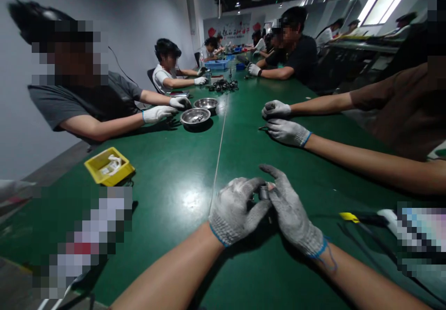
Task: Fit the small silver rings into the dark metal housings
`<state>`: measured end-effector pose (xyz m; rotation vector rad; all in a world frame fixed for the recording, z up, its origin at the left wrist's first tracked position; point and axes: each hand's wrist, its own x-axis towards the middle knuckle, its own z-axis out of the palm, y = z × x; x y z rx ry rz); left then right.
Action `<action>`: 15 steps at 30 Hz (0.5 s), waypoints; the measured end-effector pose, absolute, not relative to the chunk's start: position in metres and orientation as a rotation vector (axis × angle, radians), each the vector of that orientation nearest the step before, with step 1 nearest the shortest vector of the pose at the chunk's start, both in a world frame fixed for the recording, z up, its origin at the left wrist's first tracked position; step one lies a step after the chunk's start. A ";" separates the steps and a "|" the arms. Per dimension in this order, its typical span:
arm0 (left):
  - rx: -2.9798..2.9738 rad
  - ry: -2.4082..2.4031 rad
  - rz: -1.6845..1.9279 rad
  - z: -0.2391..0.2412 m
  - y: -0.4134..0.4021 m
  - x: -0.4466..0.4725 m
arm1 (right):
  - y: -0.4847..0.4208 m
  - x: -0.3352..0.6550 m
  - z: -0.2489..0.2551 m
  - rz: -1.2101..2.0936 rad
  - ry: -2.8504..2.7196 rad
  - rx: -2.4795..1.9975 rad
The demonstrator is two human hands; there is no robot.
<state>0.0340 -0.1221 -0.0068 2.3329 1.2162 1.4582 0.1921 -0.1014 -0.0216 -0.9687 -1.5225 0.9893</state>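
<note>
Small dark cylindrical metal part (264, 192), lower centre of frame, is being pinched between the grey-gloved left hand (237, 210) and right hand (289, 210) above the green table (167, 175); work appears midway, completion undeterminable.

Gloved left hand (234, 210), right hand (291, 210), fingers meeting

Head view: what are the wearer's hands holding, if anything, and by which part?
A small dark metal part, pinched between the fingertips of the left hand and right hand. Gloves hide most of it, so the exact grip spot cannot be told.
</note>
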 end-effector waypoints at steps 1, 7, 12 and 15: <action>2.340 1.214 1.480 -0.007 -0.122 0.034 | -0.102 0.191 -0.022 0.984 -1.520 -0.979; 2.372 1.194 1.612 -0.005 -0.122 0.036 | -0.101 0.192 -0.033 0.889 -1.569 -1.020; 2.295 1.264 1.734 -0.009 -0.121 0.037 | -0.100 0.192 -0.042 0.779 -1.633 -0.970; 2.186 1.387 1.792 -0.015 -0.119 0.036 | -0.098 0.190 -0.039 0.706 -1.648 -0.986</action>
